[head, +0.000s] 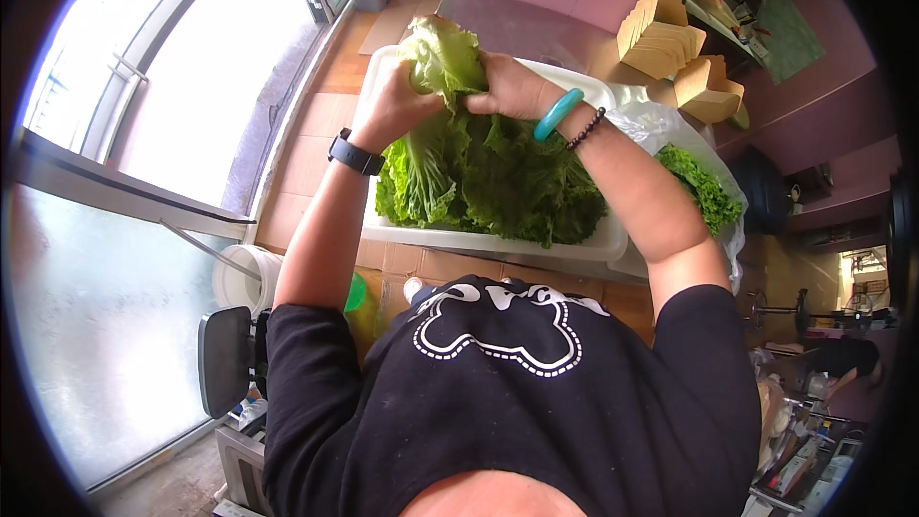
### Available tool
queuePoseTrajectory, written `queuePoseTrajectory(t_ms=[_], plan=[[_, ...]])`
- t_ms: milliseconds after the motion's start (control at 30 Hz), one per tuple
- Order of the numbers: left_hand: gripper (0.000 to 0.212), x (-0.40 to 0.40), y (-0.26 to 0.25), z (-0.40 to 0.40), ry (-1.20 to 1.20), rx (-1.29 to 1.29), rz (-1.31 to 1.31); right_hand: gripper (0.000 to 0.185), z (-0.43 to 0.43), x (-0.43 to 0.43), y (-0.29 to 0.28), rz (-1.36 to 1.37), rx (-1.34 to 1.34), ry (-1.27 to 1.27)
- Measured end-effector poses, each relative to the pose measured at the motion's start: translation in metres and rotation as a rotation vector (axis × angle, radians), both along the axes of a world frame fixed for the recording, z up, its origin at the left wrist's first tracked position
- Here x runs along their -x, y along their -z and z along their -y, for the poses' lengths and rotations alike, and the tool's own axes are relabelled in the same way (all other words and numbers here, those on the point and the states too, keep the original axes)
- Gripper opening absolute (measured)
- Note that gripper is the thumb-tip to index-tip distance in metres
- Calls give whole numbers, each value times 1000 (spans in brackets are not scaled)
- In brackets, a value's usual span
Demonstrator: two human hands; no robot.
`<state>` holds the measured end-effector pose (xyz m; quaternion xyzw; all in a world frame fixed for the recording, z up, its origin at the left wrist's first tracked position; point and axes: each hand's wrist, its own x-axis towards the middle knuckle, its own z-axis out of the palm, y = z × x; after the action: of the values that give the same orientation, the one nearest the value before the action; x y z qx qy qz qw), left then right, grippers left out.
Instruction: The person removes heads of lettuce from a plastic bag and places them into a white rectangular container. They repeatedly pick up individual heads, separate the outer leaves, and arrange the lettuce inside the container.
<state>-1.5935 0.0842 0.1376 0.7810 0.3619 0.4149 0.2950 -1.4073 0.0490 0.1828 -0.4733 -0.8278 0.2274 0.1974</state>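
Both my hands hold one bunch of lettuce leaves [444,61] over the far left part of a white plastic tub. My left hand [391,104], below a dark wristwatch, grips its left side. My right hand [513,86], with a turquoise bangle and a dark bead bracelet at the wrist, grips the right side. Beneath them, the white tub [495,248] holds many green lettuce leaves [517,179], which lie piled in it. The fingertips are partly hidden behind the held leaves.
Right of the tub lie a clear plastic bag [646,118] and curly green leaves [700,187]. Stacked kraft paper boxes [657,36] stand beyond. A white bucket [248,276] is at left, near a glass door [122,337]. Another person [840,359] is at far right.
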Motion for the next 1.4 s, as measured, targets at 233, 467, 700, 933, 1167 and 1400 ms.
queuePoseTrajectory(t_ms=[233, 467, 700, 933, 1167, 1400], plan=[[29, -4, 0, -15, 17, -87, 59, 52, -4, -5, -19, 96, -13, 14], [27, -1, -6, -12, 152, 22, 276, 39, 13, 0, -40, 527, -265, 83], [26, -2, -2, -21, 220, -278, 114, 20, -2, -43, -50, 453, -389, 225], [55, 26, 28, -34, 341, 377, 251, 25, -21, -144, -55, -412, 102, 454], [50, 0, 22, -14, 195, 493, 115, 38, 1, -105, -34, -1223, 570, 213], [47, -9, 6, -9, 176, 378, -29, 43, 37, -30, 2, -1000, 540, 27]])
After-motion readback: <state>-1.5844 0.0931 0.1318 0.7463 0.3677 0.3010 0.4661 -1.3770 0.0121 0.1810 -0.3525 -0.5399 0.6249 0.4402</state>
